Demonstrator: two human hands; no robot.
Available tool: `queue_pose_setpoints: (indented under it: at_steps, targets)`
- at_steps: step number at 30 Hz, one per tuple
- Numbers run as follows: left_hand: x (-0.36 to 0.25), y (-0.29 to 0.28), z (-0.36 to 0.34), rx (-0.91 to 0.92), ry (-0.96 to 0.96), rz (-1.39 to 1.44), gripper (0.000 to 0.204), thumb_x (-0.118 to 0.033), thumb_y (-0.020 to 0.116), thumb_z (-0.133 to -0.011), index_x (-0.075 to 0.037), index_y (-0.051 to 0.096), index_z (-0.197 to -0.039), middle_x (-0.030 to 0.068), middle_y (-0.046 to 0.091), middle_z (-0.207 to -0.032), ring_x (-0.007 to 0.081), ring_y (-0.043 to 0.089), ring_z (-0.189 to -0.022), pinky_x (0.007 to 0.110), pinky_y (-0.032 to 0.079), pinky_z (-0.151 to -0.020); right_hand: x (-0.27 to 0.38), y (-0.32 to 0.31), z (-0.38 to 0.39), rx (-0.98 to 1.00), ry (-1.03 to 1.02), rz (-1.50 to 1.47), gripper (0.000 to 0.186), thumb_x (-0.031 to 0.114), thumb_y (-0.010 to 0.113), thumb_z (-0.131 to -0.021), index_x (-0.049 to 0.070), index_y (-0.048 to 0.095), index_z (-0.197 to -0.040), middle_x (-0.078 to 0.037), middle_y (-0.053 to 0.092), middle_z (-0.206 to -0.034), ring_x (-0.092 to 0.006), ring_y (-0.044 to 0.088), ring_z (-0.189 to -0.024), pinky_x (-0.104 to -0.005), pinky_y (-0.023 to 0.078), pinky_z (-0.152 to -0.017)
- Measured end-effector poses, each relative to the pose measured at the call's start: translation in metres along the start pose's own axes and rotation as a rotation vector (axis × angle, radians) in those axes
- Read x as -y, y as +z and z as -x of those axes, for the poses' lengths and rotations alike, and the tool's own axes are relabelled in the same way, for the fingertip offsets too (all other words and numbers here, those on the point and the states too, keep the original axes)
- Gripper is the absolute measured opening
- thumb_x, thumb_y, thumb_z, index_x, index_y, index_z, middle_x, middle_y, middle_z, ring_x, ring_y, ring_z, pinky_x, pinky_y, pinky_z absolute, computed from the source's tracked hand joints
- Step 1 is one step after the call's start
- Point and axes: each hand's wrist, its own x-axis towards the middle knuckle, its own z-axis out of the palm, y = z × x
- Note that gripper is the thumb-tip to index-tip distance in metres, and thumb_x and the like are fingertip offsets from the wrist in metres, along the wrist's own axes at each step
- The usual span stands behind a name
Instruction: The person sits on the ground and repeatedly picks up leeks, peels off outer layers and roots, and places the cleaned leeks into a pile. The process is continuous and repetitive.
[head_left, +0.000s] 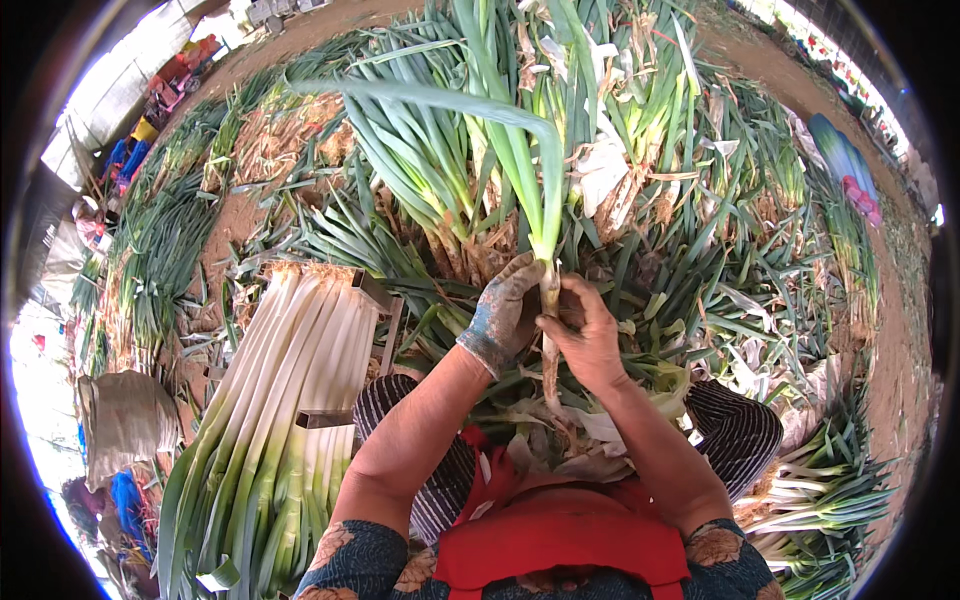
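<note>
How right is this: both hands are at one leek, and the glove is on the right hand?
Not quite: the head view shows the glove on the left hand; the right hand is bare. Both hands are indeed at one leek.

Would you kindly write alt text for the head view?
A gloved left hand holds one long green onion, leaves pointing away from the person; the bare right hand touches its stem. White-stemmed onions lie side by side at left; leafy onions heap ahead.

Two hands [592, 338] are holding one leek [548, 287]. One glove [495, 322], two knees [738, 432], two sleeves [358, 557] and one apron [560, 552] are showing. One stack of white leeks [285, 375] is holding too many to count.
</note>
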Motion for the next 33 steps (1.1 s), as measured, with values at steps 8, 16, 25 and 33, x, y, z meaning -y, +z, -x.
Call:
queue_pose_setpoints:
  at_steps: [8, 16, 25, 33]
  targets:
    - [0.005, -0.003, -0.005, -0.101, 0.092, -0.173, 0.015, -0.009, 0.057, -0.091, -0.004, 0.054, -0.105, 0.0045, 0.060, -0.088, 0.0129, 0.058, -0.074, 0.026, 0.050, -0.065, 0.002, -0.002, -0.006, 0.052, 0.004, 0.080, 0.020, 0.001, 0.070, -0.075, 0.003, 0.056, -0.090, -0.004, 0.060, -0.077, -0.0109, 0.058, -0.070, -0.0263, 0.048, -0.064]
    - [-0.024, -0.009, -0.019, -0.145, 0.144, -0.067, 0.012, -0.020, 0.056, -0.093, -0.010, 0.051, -0.097, 0.0060, 0.060, -0.084, 0.0170, 0.058, -0.063, 0.029, 0.051, -0.053, 0.045, -0.003, 0.022, 0.313, -0.169, -0.372, 0.021, -0.002, 0.068, -0.078, 0.005, 0.050, -0.084, -0.002, 0.056, -0.083, -0.0118, 0.055, -0.076, -0.0254, 0.046, -0.069]
    - [-0.084, -0.020, -0.024, -0.292, 0.593, -0.034, 0.020, -0.018, 0.063, -0.087, -0.012, 0.048, -0.098, 0.0061, 0.060, -0.081, 0.0181, 0.059, -0.061, 0.030, 0.052, -0.054, -0.007, -0.084, 0.145, 1.198, 0.431, 0.334, 0.046, 0.046, 0.059, -0.085, 0.007, 0.062, -0.110, -0.015, 0.065, -0.098, -0.0287, 0.062, -0.089, -0.0389, 0.047, -0.080]
    - [-0.149, -0.039, -0.014, -0.444, 0.957, -0.062, 0.021, -0.016, 0.062, -0.088, -0.011, 0.048, -0.102, 0.0055, 0.060, -0.082, 0.0173, 0.058, -0.067, 0.030, 0.051, -0.061, -0.013, -0.151, 0.165, 1.344, 0.342, 0.765, 0.050, 0.043, 0.064, -0.082, 0.015, 0.057, -0.122, -0.014, 0.065, -0.105, -0.0313, 0.060, -0.100, -0.0407, 0.045, -0.088]
